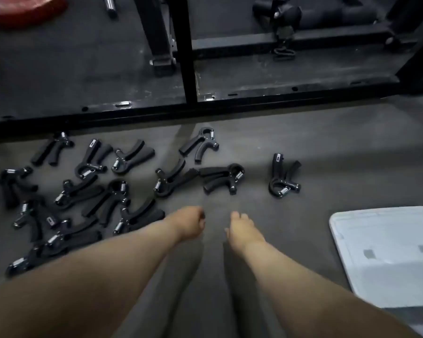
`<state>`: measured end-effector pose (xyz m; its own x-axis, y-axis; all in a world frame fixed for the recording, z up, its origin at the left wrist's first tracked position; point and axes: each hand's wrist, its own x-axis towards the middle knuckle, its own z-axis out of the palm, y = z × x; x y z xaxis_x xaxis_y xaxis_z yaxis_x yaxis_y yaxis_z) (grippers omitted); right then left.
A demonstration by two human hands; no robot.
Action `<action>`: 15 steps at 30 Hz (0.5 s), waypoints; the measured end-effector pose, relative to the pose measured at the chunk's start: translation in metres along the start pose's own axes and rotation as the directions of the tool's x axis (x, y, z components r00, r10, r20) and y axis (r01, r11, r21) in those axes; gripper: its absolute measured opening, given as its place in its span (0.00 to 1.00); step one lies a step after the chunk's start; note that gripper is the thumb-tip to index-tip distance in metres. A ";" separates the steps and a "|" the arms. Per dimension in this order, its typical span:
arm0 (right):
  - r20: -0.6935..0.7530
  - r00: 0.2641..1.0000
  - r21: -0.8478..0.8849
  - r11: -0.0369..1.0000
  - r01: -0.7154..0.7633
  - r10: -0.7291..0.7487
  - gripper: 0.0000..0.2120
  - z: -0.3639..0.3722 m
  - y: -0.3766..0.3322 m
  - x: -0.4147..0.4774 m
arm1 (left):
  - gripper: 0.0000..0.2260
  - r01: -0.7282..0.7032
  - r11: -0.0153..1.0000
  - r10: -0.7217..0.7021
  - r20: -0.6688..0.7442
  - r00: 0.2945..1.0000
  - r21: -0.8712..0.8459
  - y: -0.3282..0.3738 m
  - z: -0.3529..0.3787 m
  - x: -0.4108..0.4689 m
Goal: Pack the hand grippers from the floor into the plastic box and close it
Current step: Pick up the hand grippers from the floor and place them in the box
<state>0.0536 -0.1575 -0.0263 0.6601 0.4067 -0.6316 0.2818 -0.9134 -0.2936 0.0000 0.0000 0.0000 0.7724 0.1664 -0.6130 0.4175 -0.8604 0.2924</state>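
Your two bare forearms reach forward over the dark grey rubber floor, and neither hand holds anything. Your left hand has its fingers curled in toward the palm in a loose fist, empty. Your right hand sits just beside it, fingers bent downward and close together, also empty; how far they are curled underneath you cannot tell from this angle. Take the translucent white plastic box as your landmark: it rests on the floor to the right of your right hand, and it is too blurred to tell whether its lid is on. The black spring-loaded hand grippers all lie on the floor to the left of the box, most of them in a loose overlapping cluster far left of it, beside your left forearm. One single hand gripper lies nearest the box, up and left of its far corner, well apart from the cluster. Beyond the box and the scattered pieces runs the black steel frame of a gym rack.
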 end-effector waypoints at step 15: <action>-0.260 0.944 0.463 0.884 -0.063 0.204 0.22 -0.020 0.000 0.108 | 0.20 0.150 0.979 -0.179 -0.223 0.958 -0.138 0.013 0.000 0.119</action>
<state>0.1391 -0.1139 -0.0804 0.8616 0.1938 -0.4691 -0.1150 -0.8257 -0.5523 0.0972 0.0085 -0.0688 0.7723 0.4207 -0.4761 0.5910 -0.7506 0.2955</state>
